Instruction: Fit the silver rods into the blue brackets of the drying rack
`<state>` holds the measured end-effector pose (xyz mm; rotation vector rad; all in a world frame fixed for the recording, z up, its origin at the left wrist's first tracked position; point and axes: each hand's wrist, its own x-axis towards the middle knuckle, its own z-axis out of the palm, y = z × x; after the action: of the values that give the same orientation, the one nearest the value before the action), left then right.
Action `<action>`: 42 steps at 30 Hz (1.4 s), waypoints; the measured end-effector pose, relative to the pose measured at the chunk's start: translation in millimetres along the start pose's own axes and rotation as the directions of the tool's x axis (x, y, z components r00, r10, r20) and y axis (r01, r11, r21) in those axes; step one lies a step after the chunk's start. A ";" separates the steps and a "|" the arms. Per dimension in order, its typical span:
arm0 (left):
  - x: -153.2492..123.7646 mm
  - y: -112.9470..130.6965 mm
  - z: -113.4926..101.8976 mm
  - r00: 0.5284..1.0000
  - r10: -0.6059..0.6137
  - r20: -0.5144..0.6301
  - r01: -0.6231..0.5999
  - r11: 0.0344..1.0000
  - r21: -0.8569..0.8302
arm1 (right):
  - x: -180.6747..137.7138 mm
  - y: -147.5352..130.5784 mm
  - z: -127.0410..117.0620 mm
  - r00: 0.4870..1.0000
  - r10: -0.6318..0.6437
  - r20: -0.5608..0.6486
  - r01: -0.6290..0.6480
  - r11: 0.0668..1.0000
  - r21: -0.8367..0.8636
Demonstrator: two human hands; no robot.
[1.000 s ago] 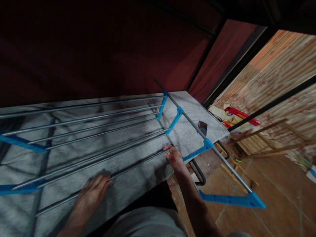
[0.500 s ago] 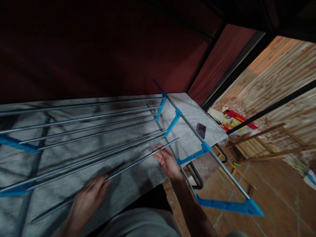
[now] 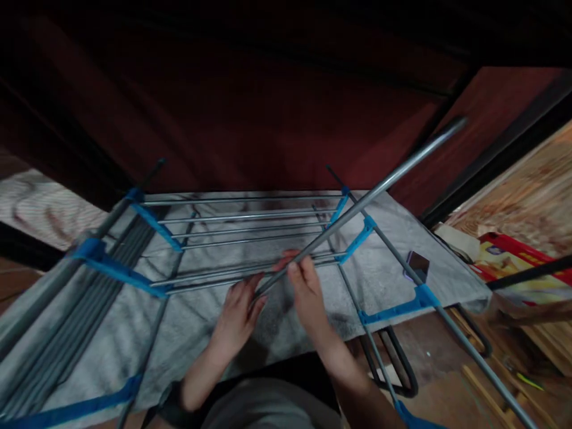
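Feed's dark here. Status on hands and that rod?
Left hand and right hand both grip loose metal rod, far end raised. Drying rack beneath. Phone clear.

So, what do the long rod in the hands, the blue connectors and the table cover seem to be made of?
The rod, held by the left hand and right hand, looks like bare metal: grey, smooth, with a dull shine. The blue connectors are probably moulded plastic: flat, even colour, matte. The table cover appears to be grey cloth, perhaps towel-like: soft, fuzzy, draped over the edge.
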<state>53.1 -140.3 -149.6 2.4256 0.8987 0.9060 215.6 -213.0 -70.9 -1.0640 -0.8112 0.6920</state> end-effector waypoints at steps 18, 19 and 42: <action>-13.3 47.2 -15.9 0.850 0.491 -0.191 -0.450 0.865 0.222 | 6.3 38.3 -52.9 0.851 -0.146 0.504 0.488 0.574 -0.658; -13.6 45.5 -14.0 0.862 0.475 -0.176 -0.427 0.869 0.251 | 5.1 47.4 -56.4 0.835 -0.143 0.531 0.517 0.530 -0.672; -40.9 -100.4 -1.3 0.988 0.153 0.030 -0.154 0.929 0.336 | -0.1 104.3 -111.8 0.941 -0.146 0.306 0.326 0.149 -0.933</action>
<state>-14.7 -96.4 -222.0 2.8237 0.9385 0.8587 298.9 -231.0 -197.9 -2.0145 -1.6314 -0.2045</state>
